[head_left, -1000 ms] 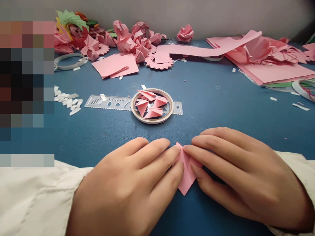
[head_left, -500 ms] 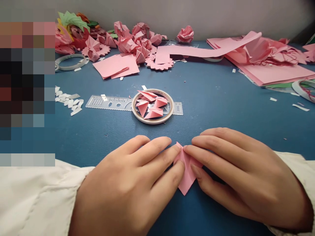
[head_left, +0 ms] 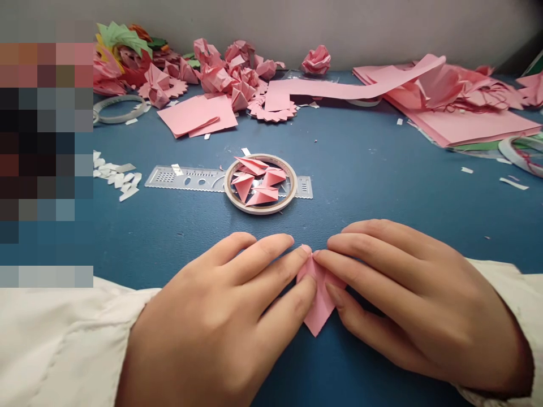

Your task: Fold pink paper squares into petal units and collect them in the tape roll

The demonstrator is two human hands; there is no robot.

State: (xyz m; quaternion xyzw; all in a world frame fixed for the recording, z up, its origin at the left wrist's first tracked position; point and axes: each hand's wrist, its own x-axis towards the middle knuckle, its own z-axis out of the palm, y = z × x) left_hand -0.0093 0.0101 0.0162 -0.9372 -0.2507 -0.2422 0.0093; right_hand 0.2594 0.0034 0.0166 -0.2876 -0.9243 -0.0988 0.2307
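Note:
A small pink paper piece (head_left: 318,311) lies on the blue table between my hands, its pointed corner toward me. My left hand (head_left: 212,316) grips its left side with thumb and index finger near the top corner. From the right, my right hand (head_left: 416,299) holds the same paper, index fingertip at the upper edge and thumb below. The two index fingertips nearly meet at the top of the paper. Beyond them, a roll of tape (head_left: 229,195) lies on a clear ruler (head_left: 161,177), with several folded pink pieces (head_left: 263,196) inside its ring.
Crumpled pink paper shapes (head_left: 216,73) are heaped at the back left. Folded pink sheets (head_left: 197,116) lie before them. A long pink strip (head_left: 331,89) reaches toward a pink stack (head_left: 466,127) at the right. White scraps (head_left: 119,175) lie left; another tape roll (head_left: 509,150) is at the right edge.
The whole view has shifted slightly, so things appear a little further left. My left index fingertip now covers more of the paper's top corner. Both hands keep nearly the same grip.

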